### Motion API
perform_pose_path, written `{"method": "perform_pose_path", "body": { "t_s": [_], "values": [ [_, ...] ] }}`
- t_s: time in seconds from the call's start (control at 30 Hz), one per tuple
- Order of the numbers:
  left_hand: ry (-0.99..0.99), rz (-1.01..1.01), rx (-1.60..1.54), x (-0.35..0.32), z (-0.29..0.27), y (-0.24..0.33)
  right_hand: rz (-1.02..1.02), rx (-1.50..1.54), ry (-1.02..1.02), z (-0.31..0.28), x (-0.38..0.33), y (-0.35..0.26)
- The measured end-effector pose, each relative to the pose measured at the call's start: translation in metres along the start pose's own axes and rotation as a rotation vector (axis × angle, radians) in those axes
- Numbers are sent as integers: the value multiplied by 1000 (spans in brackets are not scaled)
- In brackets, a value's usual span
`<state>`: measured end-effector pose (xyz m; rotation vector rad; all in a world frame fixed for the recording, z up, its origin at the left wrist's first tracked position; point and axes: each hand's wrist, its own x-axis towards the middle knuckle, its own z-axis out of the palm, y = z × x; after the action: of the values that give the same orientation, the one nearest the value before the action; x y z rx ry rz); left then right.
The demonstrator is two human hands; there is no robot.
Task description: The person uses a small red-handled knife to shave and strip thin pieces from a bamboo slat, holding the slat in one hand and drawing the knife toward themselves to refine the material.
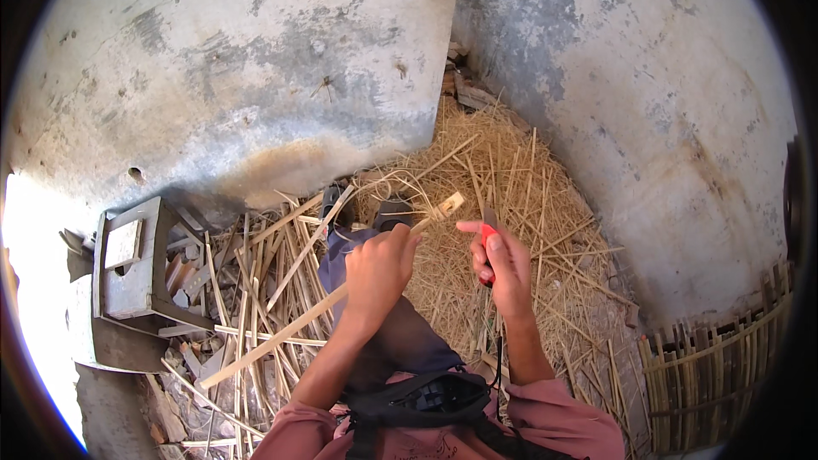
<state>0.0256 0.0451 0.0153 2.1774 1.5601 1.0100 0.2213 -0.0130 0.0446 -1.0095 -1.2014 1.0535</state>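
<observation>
My left hand (379,271) is closed around a long, pale bamboo strip (281,338), which slants from the lower left up toward the middle. Beyond my fist the strip's far end (450,204) looks thicker, with a small dark notch in it. Thin curled shavings (399,186) stand out beside that end. In my right hand (509,273) is a knife (488,237) with a red handle, its short blade pointing up and away. The blade is apart from the strip, a little to the right of its end. My right index finger stretches toward the strip.
Shavings and thin strips pile up on the floor (528,196) ahead and right. Loose bamboo strips (256,290) lie at left beside a wooden box-like stool (136,268). A slatted bamboo panel (716,366) leans at lower right. Worn walls (281,60) stand ahead. A black pouch (422,399) is at my waist.
</observation>
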Motion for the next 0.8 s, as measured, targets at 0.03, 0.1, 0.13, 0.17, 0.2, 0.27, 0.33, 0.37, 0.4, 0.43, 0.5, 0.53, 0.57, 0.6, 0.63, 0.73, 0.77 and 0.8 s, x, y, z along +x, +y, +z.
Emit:
{"method": "perform_pose_path", "body": {
  "t_s": [0.03, 0.1, 0.13, 0.17, 0.2, 0.27, 0.33, 0.37, 0.4, 0.43, 0.5, 0.53, 0.57, 0.6, 0.63, 0.73, 0.77, 0.8],
  "values": [
    [-13, 12, 12, -1, -1, 1, 27, -88, 11, -1, 4, -3],
    [-40, 35, 36, -3, -4, 4, -47, -296, 19, 0, 13, -6],
    [-54, 58, 28, -4, -5, 6, -146, -419, 18, 2, 18, -6],
    [-68, 81, 20, -5, -6, 7, -246, -542, 16, 3, 22, -6],
    [-83, 104, 11, -6, -7, 8, -334, -566, -38, 3, 30, -2],
    [-93, 143, 11, -7, -12, 10, -396, -639, -163, -2, 44, 15],
    [-98, 161, 31, -9, -16, 8, -236, -730, -259, -10, 49, 14],
    [-96, 154, 57, -10, -20, 7, -98, -761, -290, -11, 50, 2],
    [-95, 146, 82, -12, -23, 5, 40, -789, -321, -13, 52, -5],
    [-102, 149, 84, -12, -24, 4, 46, -808, -342, -19, 53, -6],
    [-117, 154, 87, -12, -25, 2, 57, -846, -385, -27, 55, -2],
    [-136, 156, 81, -11, -25, 1, -110, -801, -303, -25, 54, 4],
    [-156, 159, 74, -10, -24, 0, -276, -753, -220, -19, 53, 12],
    [-176, 162, 68, -9, -23, -1, -292, -722, -243, -20, 52, 11],
    [-154, 191, 48, -9, -23, -3, -308, -687, -273, -18, 52, 11],
    [-149, 233, 32, -9, -25, -4, -50, -673, -562, -25, 56, 0],
    [-187, 216, 55, -8, -28, 0, -60, -699, -582, -28, 58, 4],
    [-224, 199, 78, -8, -30, 3, -69, -726, -602, -30, 59, 6]
  ]
}}
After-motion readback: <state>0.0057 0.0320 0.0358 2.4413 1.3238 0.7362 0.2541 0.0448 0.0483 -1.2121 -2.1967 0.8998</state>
